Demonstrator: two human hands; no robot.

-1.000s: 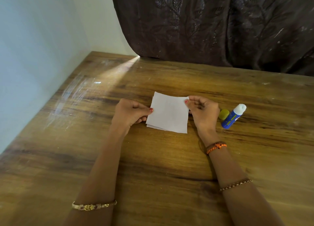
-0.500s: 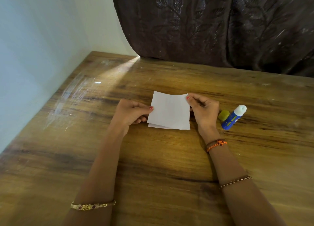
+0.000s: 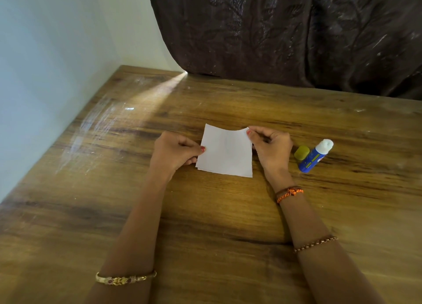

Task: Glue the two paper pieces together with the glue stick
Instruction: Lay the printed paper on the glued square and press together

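Hands pinch stacked paper pieces at centre frame, left hand and right hand gripping opposite edges; uneven pressure could misalign sheets before the glue sets.

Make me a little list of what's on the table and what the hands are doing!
papers: two white paper pieces stacked, a lower edge peeking out at the bottom left
left hand: left hand pinches the papers' left edge
right hand: right hand pinches the top right corner
glue stick: blue glue stick lying on its side, uncapped, white tip showing, to the right of the right hand
cap: yellow-green cap beside the glue stick
table: wooden table
behind: dark curtain
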